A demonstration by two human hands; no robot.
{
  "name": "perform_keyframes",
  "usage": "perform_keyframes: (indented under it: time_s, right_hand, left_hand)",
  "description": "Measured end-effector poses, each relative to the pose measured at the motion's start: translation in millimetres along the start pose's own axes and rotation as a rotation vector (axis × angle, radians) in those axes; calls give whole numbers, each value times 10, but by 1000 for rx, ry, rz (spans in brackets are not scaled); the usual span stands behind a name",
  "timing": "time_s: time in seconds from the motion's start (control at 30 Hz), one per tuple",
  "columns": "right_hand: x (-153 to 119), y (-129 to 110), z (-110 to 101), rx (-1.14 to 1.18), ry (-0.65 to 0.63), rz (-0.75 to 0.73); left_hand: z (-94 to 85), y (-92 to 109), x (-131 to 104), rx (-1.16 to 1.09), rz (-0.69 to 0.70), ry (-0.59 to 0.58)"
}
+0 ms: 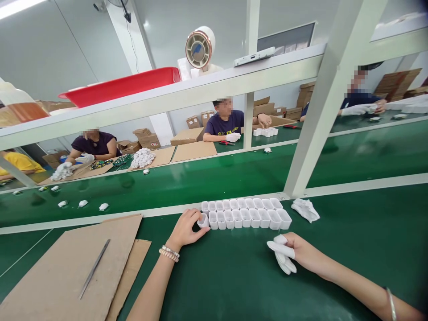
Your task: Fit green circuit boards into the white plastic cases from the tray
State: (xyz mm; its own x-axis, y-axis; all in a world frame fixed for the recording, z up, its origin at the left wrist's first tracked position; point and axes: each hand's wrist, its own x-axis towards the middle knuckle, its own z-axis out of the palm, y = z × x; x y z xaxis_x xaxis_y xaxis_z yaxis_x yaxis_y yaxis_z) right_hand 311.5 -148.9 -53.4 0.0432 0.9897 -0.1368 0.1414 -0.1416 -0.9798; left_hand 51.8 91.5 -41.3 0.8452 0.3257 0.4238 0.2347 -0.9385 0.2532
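White cups stand in two close rows on the green counter, stretching from the fingers of your left hand toward the right, open tops up. Those left fingers are pinching the end cup of the near row — thumb low on the near side, the others curled over from behind and the left.

Your right hand is just on your side of the rows' right end, apart from the cups. Its fingers, in white fingertip covers, are loosely bent and a little spread; whether they touch the counter, you cannot tell from this angle.

Beyond the right fingers and slightly to their right lies a crumpled white cloth-like piece. Left of your left fingers, sheets of cardboard overlap, with a slim metal tool on top.

Farther out from both hands runs a green belt — small white pieces sit on it, well left of the left fingers. Across the belt, co-workers sit at their own places.
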Motion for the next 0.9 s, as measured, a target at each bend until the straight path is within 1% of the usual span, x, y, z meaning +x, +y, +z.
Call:
perform_keyframes:
  time_s: [0.17,0.23,0.33,0.4,0.47,0.53,0.57,0.63,0.7,0.8,0.9]
  right_hand:
    - [1,6,-7,10,-6,-5]
    - [4,10,-7,11,-11,-6]
    - [11,15,-8,19,-15,-8]
    - [14,15,-8,22,-16,-14]
    - [17,13,-8,9,-20,-15]
    - [19,9,-9,-5,-18,-8]
    - [19,7,-10,-9,-16,-3]
    - [18,1,-9,-18,-12,-2]
    - [13,-1,-5,-26,-16,-5]
    - [5,23,-3,-36,-31,-4]
    - [14,106,-39,-58,-60,3]
  left_hand:
    - [26,-37,-16,10,-17,17]
    - [47,-67,-23,26,-39,53]
    - [79,-136,-39,37,-127,196]
    - [91,-185,-53,35,-224,322]
    - [92,-223,-63,24,-320,423]
    - [88,-245,-62,-4,-373,486]
    - [87,-249,-56,-17,-374,500]
    - [88,-251,-35,-14,-353,489]
    - [95,-247,-12,42,-360,462]
    - [107,-243,5,155,-465,423]
    - [110,-251,-7,200,-560,345]
